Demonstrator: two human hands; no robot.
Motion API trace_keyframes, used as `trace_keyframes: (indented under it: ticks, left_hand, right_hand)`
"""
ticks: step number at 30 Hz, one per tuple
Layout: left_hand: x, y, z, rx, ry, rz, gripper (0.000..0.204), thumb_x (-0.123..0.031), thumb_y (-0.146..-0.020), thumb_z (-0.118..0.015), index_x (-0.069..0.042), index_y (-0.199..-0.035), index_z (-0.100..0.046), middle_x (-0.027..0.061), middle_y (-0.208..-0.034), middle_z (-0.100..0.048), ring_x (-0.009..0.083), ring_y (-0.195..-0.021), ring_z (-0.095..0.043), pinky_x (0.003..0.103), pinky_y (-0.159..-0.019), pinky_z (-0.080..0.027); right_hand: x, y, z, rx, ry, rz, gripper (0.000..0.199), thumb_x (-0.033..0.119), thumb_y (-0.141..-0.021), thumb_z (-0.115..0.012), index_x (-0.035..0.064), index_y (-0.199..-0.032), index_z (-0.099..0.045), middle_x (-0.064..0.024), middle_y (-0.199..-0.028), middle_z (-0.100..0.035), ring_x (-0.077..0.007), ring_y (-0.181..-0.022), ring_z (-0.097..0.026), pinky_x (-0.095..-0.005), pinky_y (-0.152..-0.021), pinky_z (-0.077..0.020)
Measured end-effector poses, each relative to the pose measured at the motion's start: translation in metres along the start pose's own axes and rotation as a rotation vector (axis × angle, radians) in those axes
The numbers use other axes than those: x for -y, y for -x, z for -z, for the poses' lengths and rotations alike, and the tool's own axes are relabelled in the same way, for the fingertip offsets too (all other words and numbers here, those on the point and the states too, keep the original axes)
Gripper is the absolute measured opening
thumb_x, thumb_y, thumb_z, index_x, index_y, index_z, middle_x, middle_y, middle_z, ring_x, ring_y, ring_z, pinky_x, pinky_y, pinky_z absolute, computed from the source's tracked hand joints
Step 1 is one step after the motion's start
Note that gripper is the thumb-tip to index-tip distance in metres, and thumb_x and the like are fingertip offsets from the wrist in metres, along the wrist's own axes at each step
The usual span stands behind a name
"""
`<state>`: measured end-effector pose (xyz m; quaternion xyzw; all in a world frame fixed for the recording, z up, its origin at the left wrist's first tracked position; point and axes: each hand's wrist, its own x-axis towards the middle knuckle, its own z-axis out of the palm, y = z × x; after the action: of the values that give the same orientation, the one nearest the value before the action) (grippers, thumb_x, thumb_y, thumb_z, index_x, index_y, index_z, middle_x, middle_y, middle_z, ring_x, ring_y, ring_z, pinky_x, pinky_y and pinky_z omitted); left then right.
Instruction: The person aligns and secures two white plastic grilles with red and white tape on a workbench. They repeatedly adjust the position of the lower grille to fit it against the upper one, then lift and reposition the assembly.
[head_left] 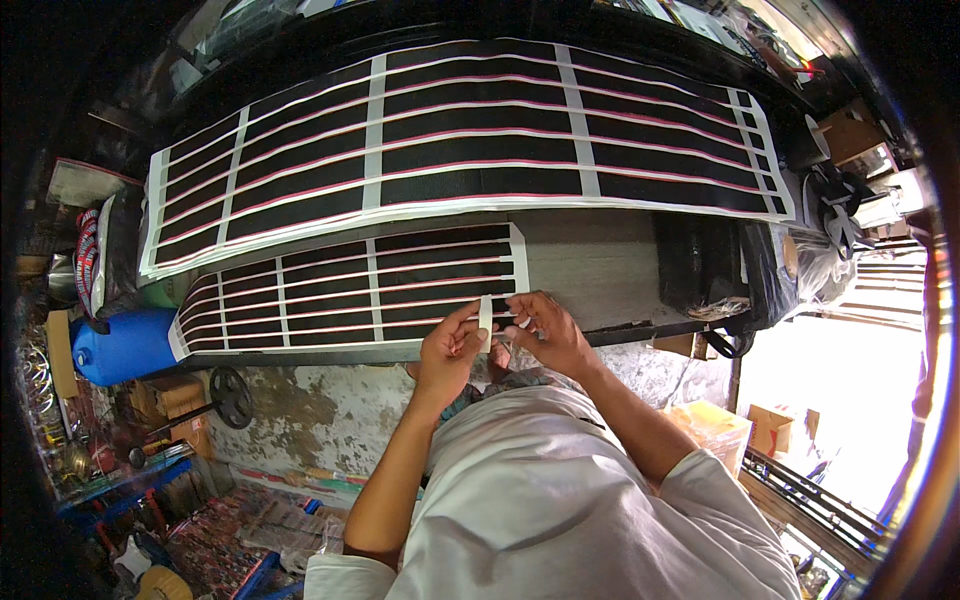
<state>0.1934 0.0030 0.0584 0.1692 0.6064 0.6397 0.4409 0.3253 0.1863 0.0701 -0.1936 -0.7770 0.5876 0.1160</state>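
Cluttered workshop floor fills my lower view, with a blue barrel (125, 345) at far left under the grey workbench (600, 265). On the bench I see a small panel of black strips (350, 290) framed in white tape, and a larger panel (460, 130) behind it. My left hand (447, 350) pinches a short white tape strip (485, 318) at the small panel's right end. My right hand (550, 330) rests fingertips on that edge, just beside the strip; whether it grips anything I cannot tell.
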Motion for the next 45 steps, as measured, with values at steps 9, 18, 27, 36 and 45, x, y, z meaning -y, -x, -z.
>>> trace_keyframes:
  ticks: [9, 18, 27, 36, 45]
  left_hand:
    - [0.001, 0.016, -0.009, -0.03, 0.063, -0.037, 0.039, -0.003, -0.108, -0.064, 0.001, -0.146, -0.057, 0.0151, -0.124, -0.075, 0.0236, -0.112, -0.075, 0.037, -0.095, -0.064]
    - [-0.018, 0.016, -0.027, -0.263, 0.097, 0.016, 0.016, -0.009, -0.111, -0.063, 0.006, -0.115, -0.067, 0.0093, -0.083, -0.072, 0.0129, -0.072, -0.068, 0.029, -0.065, -0.057]
    - [0.004, 0.022, -0.019, -0.194, -0.035, 0.067, 0.018, -0.013, -0.11, -0.065, 0.001, -0.12, -0.069, 0.0105, -0.099, -0.076, 0.0171, -0.089, -0.076, 0.034, -0.077, -0.068]
    - [0.008, 0.028, -0.022, -0.209, -0.036, 0.068, 0.021, -0.016, -0.111, -0.065, 0.002, -0.122, -0.068, 0.0064, -0.09, -0.075, 0.0097, -0.078, -0.069, 0.026, -0.072, -0.059]
    - [-0.016, 0.031, -0.031, 0.152, 0.103, 0.074, 0.022, -0.018, -0.112, -0.062, 0.0, -0.124, -0.065, 0.0111, -0.11, -0.076, 0.0183, -0.104, -0.072, 0.037, -0.1, -0.057]
  right_hand:
    - [0.01, -0.043, 0.0, 0.191, -0.031, -0.093, 0.017, 0.012, -0.098, -0.077, 0.0032, -0.111, -0.071, -0.0052, -0.099, -0.071, -0.0131, -0.09, -0.066, -0.0322, -0.078, -0.0539]
    - [0.003, -0.037, -0.023, 0.111, 0.098, 0.058, 0.015, 0.008, -0.096, -0.072, -0.001, -0.107, -0.066, -0.012, -0.085, -0.069, -0.0183, -0.079, -0.07, -0.0385, -0.072, -0.0591]
    - [0.011, -0.028, -0.013, 0.221, -0.059, -0.036, 0.013, 0.007, -0.096, -0.074, -0.0002, -0.105, -0.066, -0.0133, -0.089, -0.069, -0.0201, -0.084, -0.07, -0.0382, -0.07, -0.0583]
    - [-0.005, -0.038, -0.013, 0.151, 0.098, 0.105, 0.009, 0.005, -0.093, -0.073, 0.0005, -0.098, -0.067, -0.0139, -0.091, -0.073, -0.0245, -0.08, -0.073, -0.0384, -0.073, -0.0594]
    - [-0.088, -0.173, 0.038, -0.085, 0.691, 0.119, 0.035, 0.022, -0.099, -0.072, 0.014, -0.133, -0.065, -0.0122, -0.132, -0.066, -0.0319, -0.126, -0.06, -0.0471, -0.11, -0.0462]
